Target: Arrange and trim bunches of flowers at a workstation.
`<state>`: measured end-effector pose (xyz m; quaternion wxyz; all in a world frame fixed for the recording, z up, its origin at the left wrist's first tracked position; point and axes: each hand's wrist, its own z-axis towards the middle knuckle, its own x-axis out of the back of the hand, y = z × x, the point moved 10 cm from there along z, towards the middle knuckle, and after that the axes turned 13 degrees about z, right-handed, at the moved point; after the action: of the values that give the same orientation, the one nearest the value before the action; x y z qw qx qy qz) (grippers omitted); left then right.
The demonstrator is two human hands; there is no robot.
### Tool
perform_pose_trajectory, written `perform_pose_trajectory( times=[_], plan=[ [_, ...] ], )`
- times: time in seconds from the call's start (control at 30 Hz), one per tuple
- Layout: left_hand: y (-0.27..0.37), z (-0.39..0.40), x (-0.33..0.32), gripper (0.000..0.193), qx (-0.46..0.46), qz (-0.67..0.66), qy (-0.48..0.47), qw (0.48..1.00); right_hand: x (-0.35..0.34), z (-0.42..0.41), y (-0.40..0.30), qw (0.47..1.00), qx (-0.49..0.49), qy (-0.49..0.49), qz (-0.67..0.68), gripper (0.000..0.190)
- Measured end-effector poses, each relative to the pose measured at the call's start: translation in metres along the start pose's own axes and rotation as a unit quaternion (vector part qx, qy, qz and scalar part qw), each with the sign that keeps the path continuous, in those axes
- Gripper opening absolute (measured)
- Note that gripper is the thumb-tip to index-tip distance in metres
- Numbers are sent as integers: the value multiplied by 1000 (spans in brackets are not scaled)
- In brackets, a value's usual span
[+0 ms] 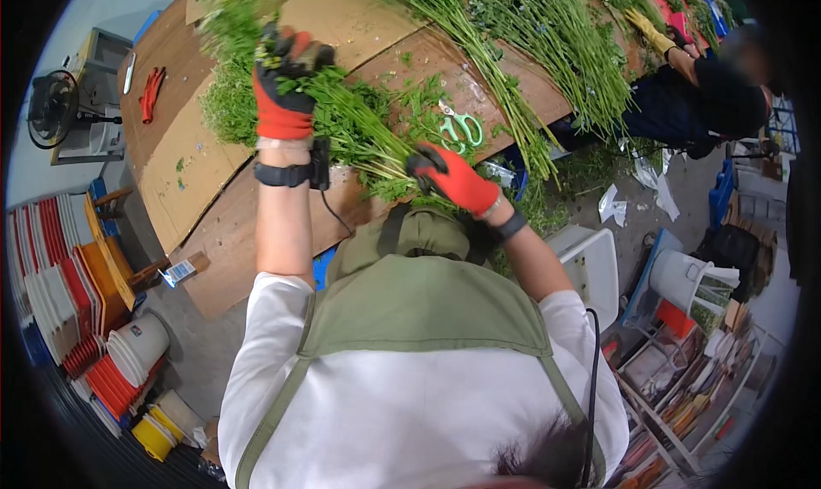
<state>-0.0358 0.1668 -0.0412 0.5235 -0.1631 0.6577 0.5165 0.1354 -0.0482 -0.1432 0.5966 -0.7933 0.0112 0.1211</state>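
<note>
Both of my hands wear red gloves with black palms and fingers. My left hand point(285, 85) is curled around the leafy upper part of a bunch of green stems point(369, 120), just below its small pale flowers. The flower tops beyond that hand are blurred. Near the cut ends, my right hand point(455, 178) grips the same bunch low down, close to my green apron point(423, 296). Scissors with mint-green handles point(471, 129) lie on the wooden table point(224, 264), right of the bunch among loose leaves. A frothy pile of small pale flowers point(231, 107) rests beside my left wrist.
Long green stems point(474, 59) and a bluish-flowered heap point(551, 52) overhang the table edge. Cardboard sheets point(186, 174) cover part of the tabletop. A spare red glove point(152, 95) lies at left. A co-worker with yellow gloves point(648, 32) stands at right. A white bin point(587, 267) is beside me.
</note>
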Motion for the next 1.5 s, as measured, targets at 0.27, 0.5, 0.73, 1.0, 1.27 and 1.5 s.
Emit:
perform_pose_trajectory(
  times=[0.27, 0.5, 0.73, 1.0, 1.27, 1.5],
  plan=[
    [28, -2, 97, 27, -112, 98, 208, 967, 62, -64, 7, 959, 50, 87, -267, 52],
    [-33, 0, 17, 51, -14, 234, 223, 946, 98, -75, -46, 942, 139, 290, -91, 36],
    [-131, -35, -52, 60, 44, 641, 93, 761, 108, -108, -78, 858, 250, 371, -251, 36],
    [-130, -22, -35, 39, 82, 693, 134, 704, 94, -136, -100, 804, 180, 395, -406, 37],
    [-73, -54, -55, 36, -184, 407, 271, 853, 149, -158, -32, 897, 145, 412, -61, 30],
    [-120, -49, -99, 58, -160, 586, 165, 777, 153, -159, -16, 934, 95, 344, 25, 31]
  ],
)
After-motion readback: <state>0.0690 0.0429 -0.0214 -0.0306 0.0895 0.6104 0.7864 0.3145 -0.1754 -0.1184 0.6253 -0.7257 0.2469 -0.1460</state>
